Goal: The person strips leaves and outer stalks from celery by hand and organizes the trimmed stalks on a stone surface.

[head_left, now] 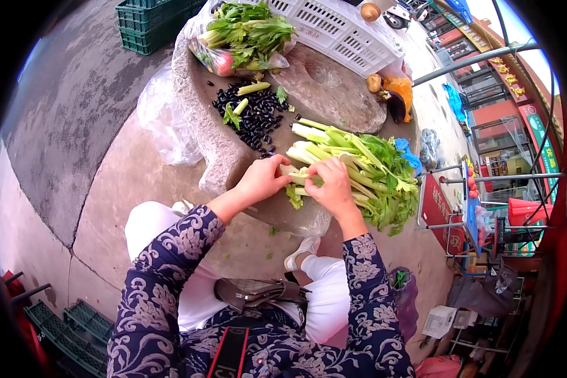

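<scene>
My left hand (263,180) and my right hand (331,184) are close together over the front of a stone slab. Between their fingertips is a short, pale piece of celery stalk (298,177), gripped from both sides. Just beyond and to the right lies a bunch of celery (359,160), its pale stalk ends toward the left and its leaves to the right. A pile of shiny black oval pieces (251,113) lies behind my left hand, with a few cut celery bits (253,88) on top.
The slab has a raised stone rim (192,110). Behind are a clear bag of leafy celery (246,38), a white slotted crate (340,34) and an eggplant (396,106). Green crates (146,25) stand back left; a purple bag (404,302) is by my right knee.
</scene>
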{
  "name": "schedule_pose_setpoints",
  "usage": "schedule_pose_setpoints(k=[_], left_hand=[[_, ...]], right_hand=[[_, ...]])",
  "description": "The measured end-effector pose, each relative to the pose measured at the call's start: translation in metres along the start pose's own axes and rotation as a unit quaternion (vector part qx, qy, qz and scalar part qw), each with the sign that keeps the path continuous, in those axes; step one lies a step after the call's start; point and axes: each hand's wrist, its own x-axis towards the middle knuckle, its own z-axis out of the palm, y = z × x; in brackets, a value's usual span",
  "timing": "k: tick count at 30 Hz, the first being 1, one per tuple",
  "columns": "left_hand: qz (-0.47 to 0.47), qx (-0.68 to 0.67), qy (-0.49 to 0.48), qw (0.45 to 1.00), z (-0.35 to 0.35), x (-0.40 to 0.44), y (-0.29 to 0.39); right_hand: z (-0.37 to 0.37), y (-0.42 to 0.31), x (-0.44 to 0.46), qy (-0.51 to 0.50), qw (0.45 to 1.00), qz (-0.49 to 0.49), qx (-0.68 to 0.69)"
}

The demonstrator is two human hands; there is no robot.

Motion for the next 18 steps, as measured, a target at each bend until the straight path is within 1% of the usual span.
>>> schedule_pose_setpoints(k=[1, 4, 5, 8, 9, 12, 13, 14, 16, 17, 18], left_hand=[[0.026, 0.009, 0.004, 1.000, 0.002, 0.001, -0.002], [0.180, 0.062, 0.088, 0.978, 0.007, 0.002, -0.006], [0.137, 0.013, 0.067, 0.988, 0.007, 0.003, -0.007], [0.003, -0.137, 0.007, 0.991, -0.006, 0.000, 0.011], [-0.007, -0.119, -0.018, 0.993, -0.011, -0.002, 0.015], [0.046, -0.101, -0.045, 0.993, -0.015, -0.002, 0.016], [0.058, -0.137, -0.101, 0.984, -0.023, 0.000, 0.020], [0.003, -0.108, -0.193, 0.975, -0.035, 0.001, 0.024], [0.062, -0.124, -0.248, 0.959, -0.045, 0.003, 0.018], [0.051, -0.045, -0.294, 0.953, -0.057, 0.002, 0.021], [0.071, 0.017, -0.286, 0.956, -0.058, 0.001, 0.024]], right_hand=[[-0.005, -0.005, 0.003, -0.003, 0.999, 0.008, 0.037], [-0.007, -0.022, 0.022, -0.003, 0.986, -0.010, 0.168], [-0.011, -0.027, 0.027, -0.054, 0.979, 0.002, 0.197], [0.000, -0.020, 0.028, -0.059, 0.925, 0.098, 0.362], [0.001, -0.018, 0.029, -0.034, 0.914, 0.071, 0.398], [-0.010, -0.020, 0.014, -0.025, 0.962, 0.027, 0.270], [-0.015, -0.023, 0.010, -0.069, 0.974, 0.009, 0.214], [-0.014, -0.022, 0.006, -0.079, 0.984, 0.001, 0.161], [-0.005, -0.019, -0.002, -0.099, 0.993, -0.017, 0.054], [0.000, -0.018, -0.003, -0.108, 0.993, -0.018, 0.042], [0.002, -0.018, -0.004, -0.124, 0.991, -0.030, 0.025]])
